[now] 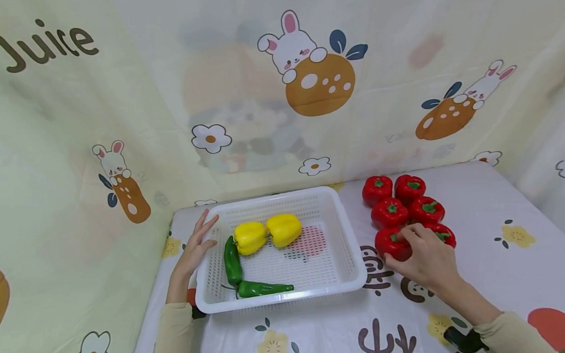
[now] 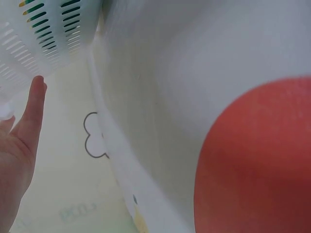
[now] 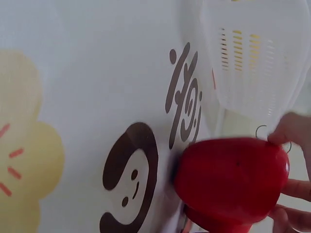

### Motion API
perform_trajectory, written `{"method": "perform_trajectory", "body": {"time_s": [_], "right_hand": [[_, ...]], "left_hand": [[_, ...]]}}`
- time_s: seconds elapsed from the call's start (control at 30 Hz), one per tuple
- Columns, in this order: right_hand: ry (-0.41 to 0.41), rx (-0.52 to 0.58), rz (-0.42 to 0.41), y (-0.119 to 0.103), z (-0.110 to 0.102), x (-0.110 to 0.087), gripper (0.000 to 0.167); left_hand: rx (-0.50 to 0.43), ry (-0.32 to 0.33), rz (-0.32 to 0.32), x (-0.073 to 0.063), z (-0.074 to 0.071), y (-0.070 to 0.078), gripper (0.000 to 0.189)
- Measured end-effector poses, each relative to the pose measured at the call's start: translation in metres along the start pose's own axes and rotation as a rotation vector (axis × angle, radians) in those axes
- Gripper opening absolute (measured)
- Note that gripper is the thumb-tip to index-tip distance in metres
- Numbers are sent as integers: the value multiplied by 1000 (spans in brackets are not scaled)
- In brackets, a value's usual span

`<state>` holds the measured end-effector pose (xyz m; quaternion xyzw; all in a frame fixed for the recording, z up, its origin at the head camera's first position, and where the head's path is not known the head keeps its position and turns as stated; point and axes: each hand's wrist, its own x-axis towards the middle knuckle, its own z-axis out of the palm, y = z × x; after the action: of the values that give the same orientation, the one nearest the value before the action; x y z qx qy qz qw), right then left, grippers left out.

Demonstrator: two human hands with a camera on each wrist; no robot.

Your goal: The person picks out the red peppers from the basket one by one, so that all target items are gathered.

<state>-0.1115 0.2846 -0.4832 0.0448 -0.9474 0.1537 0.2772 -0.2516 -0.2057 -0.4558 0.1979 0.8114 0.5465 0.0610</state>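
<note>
A white plastic basket (image 1: 281,303) with slotted sides stands on the left half of the table. My left hand (image 1: 195,253) rests against its left rim with fingers stretched out; the left wrist view shows a finger (image 2: 34,107) along the slotted wall. Two yellow bell peppers (image 1: 284,230) and two long green peppers (image 1: 265,288) lie inside. On the right, my right hand (image 1: 428,259) grips the front-left red bell pepper (image 1: 388,244) from above, thumb on its near side. The right wrist view shows this pepper (image 3: 228,174) upright close to the cloth, fingers around its top.
Several other red bell peppers (image 1: 390,212) stand in two rows right behind and beside the held one. A white printed cloth (image 1: 486,271) covers the table. A pale curtain with rabbit prints (image 1: 236,81) hangs along the back and sides.
</note>
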Motion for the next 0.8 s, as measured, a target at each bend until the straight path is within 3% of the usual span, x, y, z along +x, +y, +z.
{"method": "perform_trajectory", "body": {"time_s": [0.2, 0.5, 0.8], "right_hand": [[58, -2, -9, 2, 3, 2, 43], [137, 6, -37, 6, 8, 6, 45], [161, 3, -59, 4, 9, 9, 46]], "left_hand": [[13, 2, 4, 2, -1, -2, 58], [17, 25, 35, 10, -4, -39, 59], [35, 24, 31, 8, -4, -37, 54]]}}
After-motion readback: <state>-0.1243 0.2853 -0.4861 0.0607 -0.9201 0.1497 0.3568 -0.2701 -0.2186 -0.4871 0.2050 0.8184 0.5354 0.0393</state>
